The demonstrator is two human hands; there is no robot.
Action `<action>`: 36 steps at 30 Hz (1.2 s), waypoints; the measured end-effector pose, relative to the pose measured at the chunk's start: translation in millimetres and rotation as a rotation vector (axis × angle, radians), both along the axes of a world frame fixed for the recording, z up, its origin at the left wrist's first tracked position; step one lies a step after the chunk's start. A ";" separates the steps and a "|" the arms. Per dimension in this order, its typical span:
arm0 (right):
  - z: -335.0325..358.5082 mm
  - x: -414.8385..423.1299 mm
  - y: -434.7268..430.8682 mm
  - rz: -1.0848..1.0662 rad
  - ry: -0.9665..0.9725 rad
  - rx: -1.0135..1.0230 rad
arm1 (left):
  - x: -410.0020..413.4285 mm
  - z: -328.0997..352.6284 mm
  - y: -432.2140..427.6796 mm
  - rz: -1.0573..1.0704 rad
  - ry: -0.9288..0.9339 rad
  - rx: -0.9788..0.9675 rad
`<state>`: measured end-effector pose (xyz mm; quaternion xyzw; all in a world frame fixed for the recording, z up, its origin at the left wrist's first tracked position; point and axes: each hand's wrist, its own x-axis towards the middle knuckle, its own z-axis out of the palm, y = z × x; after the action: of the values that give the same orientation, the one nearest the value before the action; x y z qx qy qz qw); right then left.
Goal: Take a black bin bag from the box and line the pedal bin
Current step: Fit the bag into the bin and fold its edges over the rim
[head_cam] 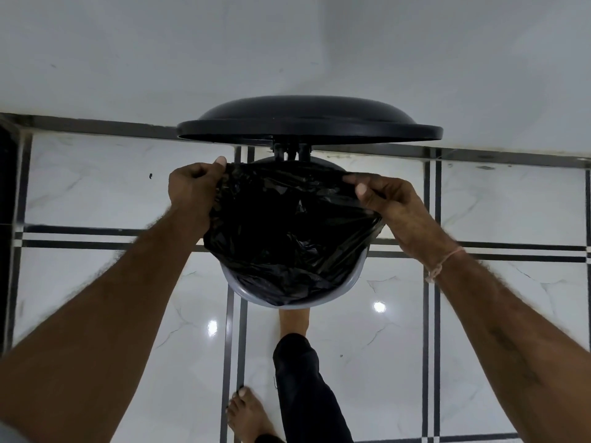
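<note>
The pedal bin (350, 290) stands on the floor in the middle of the view, its grey rim showing at the near side. Its black lid (307, 124) is raised against the wall. A black bin bag (287, 231) hangs open inside the bin, its mouth spread over the top. My left hand (192, 190) pinches the bag's far-left edge. My right hand (388, 203) pinches the far-right edge. A bare foot (294, 322) sits at the bin's base, where the pedal is hidden. The box is not in view.
The floor (495, 203) is glossy white tile with dark stripes. A pale wall (287, 52) rises right behind the bin. My other bare foot (246, 414) stands nearer, left of the black trouser leg (303, 388). A dark edge (8, 174) runs along the far left.
</note>
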<state>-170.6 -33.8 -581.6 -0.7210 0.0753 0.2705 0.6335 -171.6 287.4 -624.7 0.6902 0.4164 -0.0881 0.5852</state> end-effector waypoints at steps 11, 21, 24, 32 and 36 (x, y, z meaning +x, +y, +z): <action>-42.0 28.7 9.6 0.012 -0.003 -0.344 | 12.2 -17.7 -0.6 -0.025 0.111 -0.034; -37.9 -23.3 -14.9 -0.170 0.142 -0.224 | -40.5 -20.1 15.6 0.081 0.224 -0.297; -35.5 -45.2 -11.1 -0.309 0.181 -0.206 | -62.5 -15.6 19.4 0.093 0.126 -0.406; -39.6 -89.8 14.2 -0.771 0.313 -0.132 | -114.4 -6.0 10.5 0.234 0.175 -0.582; -33.0 -102.1 17.9 -0.853 0.446 -0.087 | -127.9 2.4 3.8 0.258 0.212 -0.617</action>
<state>-272.7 -16.0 -614.7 -0.5760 0.5097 0.1313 0.6254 -299.4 291.2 -622.2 0.4096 0.5123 -0.2062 0.7261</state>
